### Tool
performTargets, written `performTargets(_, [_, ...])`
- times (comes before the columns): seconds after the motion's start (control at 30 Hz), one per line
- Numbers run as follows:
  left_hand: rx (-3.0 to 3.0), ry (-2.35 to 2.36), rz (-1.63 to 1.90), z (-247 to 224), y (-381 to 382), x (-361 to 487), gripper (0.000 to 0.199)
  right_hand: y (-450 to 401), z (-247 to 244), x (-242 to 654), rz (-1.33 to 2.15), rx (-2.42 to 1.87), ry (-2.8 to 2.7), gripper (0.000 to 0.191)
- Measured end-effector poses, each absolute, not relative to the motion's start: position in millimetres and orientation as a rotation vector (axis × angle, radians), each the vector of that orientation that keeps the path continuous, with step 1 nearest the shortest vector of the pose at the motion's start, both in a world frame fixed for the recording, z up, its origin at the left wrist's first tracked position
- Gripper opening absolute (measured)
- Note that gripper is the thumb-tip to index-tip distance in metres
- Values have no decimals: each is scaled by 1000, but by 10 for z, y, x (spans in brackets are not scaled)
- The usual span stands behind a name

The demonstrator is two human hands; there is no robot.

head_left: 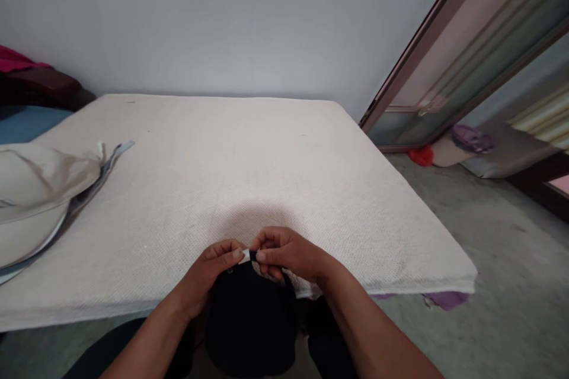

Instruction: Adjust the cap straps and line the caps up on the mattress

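A black cap point(249, 325) hangs at the near edge of the bed-like surface, above my lap, with its strap end facing up. My left hand point(207, 272) is closed, pinching a small white piece point(245, 256) at the strap between thumb and forefinger. Right beside it, my right hand point(291, 253) pinches the black strap point(253, 256), its other fingers curled beneath. The two pinches almost meet. Whether the white piece is a tag or part of the strap, I cannot tell.
Beige caps point(35, 180) lie stacked at the left, one strap sticking out. A white textured cover point(249, 148) spreads over the surface up to the wall. Blue cloth point(31, 121) sits at far left. A glass door point(427, 83) and grey floor point(502, 249) are at right.
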State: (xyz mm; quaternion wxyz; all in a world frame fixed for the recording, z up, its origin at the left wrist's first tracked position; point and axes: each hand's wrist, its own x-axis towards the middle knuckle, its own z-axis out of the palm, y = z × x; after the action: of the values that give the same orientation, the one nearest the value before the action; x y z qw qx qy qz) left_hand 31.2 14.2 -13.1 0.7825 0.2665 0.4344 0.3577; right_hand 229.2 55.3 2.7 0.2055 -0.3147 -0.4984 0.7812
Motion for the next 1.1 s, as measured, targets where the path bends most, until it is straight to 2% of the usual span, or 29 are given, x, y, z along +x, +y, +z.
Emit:
performTargets(0.4, [604, 1028, 759, -116, 146, 291, 17, 559, 44, 2287, 2119, -1014, -1412, 10])
performTargets(0.67, [541, 937, 741, -76, 139, 290, 9, 539, 86, 2237, 1931, -934, -1566, 29])
performTargets(0.87, [611, 963, 742, -106, 130, 309, 10, 503, 62, 2187, 1592, -1029, -1891, 19])
performTargets(1.1, [732, 1017, 733, -86, 122, 332, 15, 518, 59, 2218, 1518, -1054, -2019, 16])
